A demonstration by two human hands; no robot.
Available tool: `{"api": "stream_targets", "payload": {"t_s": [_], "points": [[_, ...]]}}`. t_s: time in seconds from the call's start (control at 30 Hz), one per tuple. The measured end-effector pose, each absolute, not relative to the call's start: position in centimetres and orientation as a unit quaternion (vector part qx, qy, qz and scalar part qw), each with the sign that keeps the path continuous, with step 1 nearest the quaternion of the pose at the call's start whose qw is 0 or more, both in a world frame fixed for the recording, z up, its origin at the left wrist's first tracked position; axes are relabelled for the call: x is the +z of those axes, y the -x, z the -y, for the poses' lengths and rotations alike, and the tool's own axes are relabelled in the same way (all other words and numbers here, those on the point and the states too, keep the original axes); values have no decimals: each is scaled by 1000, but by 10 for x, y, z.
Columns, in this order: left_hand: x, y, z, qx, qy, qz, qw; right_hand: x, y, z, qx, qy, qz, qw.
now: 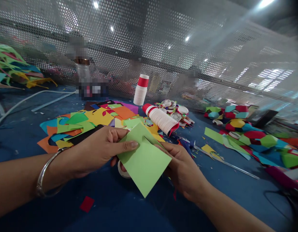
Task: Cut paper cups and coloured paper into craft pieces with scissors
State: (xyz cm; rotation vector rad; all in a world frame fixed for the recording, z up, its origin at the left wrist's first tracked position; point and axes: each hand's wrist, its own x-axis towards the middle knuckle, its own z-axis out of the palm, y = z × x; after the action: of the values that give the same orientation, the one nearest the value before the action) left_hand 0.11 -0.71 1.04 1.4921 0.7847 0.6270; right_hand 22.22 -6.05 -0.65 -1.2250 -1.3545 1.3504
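A light green square of paper [145,164], turned corner-down, is between my two hands above the table. My left hand [102,148] is closed on its left edge, thumb flat on top and fingers underneath. My right hand [182,170] grips the right edge, with its fingertips partly hidden behind the sheet. A dark slit or fold line runs from the paper's middle toward that hand. Below my left hand, part of a white ring [124,170] shows, like a tape roll. A small red paper piece [87,204] lies near the front.
Coloured paper scraps [73,125] cover the table behind my hands. One stack of paper cups [141,90] stands upright; another stack [160,119] lies on its side near round lids [176,116]. Multicoloured paper shapes [256,138] and a thin rod [231,164] are at right. A perforated screen [163,38] rises behind.
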Motion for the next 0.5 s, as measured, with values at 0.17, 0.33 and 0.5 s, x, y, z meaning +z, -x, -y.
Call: {"api": "stream_targets", "payload": {"t_s": [0.17, 0.33, 0.5], "points": [[11, -4, 11, 289, -617, -356, 639, -2, -220, 61, 563, 486, 508, 433], [9, -5, 11, 295, -630, -355, 625, -1, -220, 61, 558, 481, 514, 439], [9, -5, 10, 281, -644, -349, 621, -2, -221, 61, 556, 483, 521, 432]]}}
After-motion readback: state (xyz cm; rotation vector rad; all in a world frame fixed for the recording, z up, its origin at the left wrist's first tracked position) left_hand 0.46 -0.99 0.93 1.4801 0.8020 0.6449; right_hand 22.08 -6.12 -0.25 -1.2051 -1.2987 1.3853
